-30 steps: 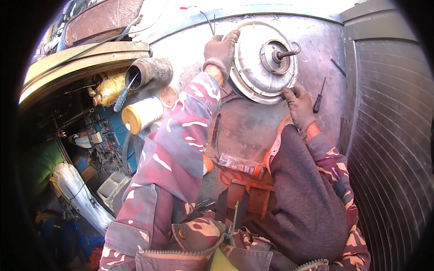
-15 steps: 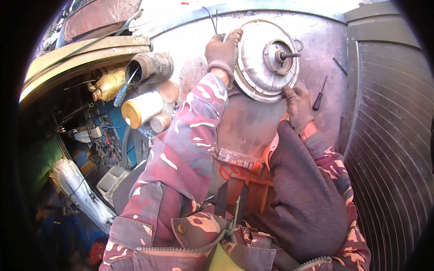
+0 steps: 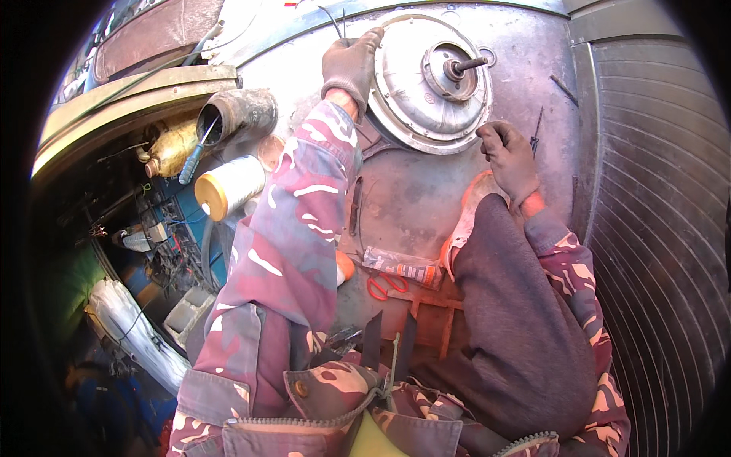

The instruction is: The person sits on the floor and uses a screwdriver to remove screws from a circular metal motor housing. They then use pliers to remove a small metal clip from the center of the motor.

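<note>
Work surface: a grey metal sheet (image 3: 415, 202), with a ribbed dark shutter (image 3: 655, 145) along its right side. The main workpiece, a round metal housing (image 3: 396, 91), sits at the far middle of the sheet, face toward the camera, its shaft (image 3: 475, 63) pointing right.

The left hand (image 3: 349, 67), gloved, pinches the left rim of the housing between thumb and fingers. The right hand (image 3: 510, 156), also gloved, is just beside the lower right rim, thumb and fingertips drawn together; whether they touch the rim or hold anything small cannot be told.

Progress, as judged from the present layout: the housing appears to be in one piece, hub and shaft in place—no part is visibly lifted off the face. The marks around the rim are too small to show whether fasteners are fitted or removed, so the work left there cannot be fixed. The stage in hand appears to be positioning or inspection by hand.

Set aside: a dark cylinder (image 3: 255, 110) with a blue-handled screwdriver (image 3: 192, 163) leaning in its mouth; a thread spool (image 3: 240, 184); a clear packet (image 3: 396, 264); a dark-handled screwdriver (image 3: 534, 143) beyond the right hand; and red-handled scissors (image 3: 387, 288)—neither hand holds any of these.
</note>
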`<state>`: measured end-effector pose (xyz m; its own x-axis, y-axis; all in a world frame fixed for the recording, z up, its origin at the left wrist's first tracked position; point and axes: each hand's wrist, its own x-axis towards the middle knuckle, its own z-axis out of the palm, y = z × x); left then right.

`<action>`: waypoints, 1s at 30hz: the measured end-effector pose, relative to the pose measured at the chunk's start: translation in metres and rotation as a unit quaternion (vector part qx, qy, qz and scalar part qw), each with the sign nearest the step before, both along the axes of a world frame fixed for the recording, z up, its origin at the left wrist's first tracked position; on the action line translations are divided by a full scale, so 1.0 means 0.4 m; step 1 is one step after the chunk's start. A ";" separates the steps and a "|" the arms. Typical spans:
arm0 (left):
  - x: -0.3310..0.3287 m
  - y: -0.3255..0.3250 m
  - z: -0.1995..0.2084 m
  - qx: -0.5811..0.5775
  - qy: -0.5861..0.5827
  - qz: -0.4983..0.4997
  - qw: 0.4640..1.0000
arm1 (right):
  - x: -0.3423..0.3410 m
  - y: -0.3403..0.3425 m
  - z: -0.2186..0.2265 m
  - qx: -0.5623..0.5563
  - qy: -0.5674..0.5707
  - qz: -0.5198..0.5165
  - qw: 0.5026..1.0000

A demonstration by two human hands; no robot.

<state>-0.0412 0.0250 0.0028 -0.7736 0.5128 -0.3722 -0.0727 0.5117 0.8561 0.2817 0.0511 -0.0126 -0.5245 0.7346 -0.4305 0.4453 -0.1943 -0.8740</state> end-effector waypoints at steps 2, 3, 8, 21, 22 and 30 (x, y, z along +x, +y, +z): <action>-0.011 0.004 -0.012 0.002 0.004 0.000 1.000 | -0.002 -0.001 0.031 -0.074 0.033 0.029 0.996; -0.013 0.004 -0.015 0.004 0.007 -0.003 1.000 | -0.009 -0.008 0.045 -0.071 0.041 0.053 0.995; -0.002 0.000 -0.014 0.035 -0.016 0.004 0.999 | -0.056 -0.013 0.087 -0.024 0.052 0.144 0.988; 0.022 -0.010 0.019 0.013 0.026 -0.004 1.000 | -0.118 -0.030 0.120 -0.057 0.045 0.140 0.988; 0.024 -0.011 0.021 0.000 0.029 -0.004 1.000 | -0.120 -0.033 0.120 -0.042 0.041 0.140 0.988; 0.023 -0.004 0.019 -0.017 0.035 -0.021 0.999 | -0.128 -0.045 0.112 0.117 -0.026 0.167 0.979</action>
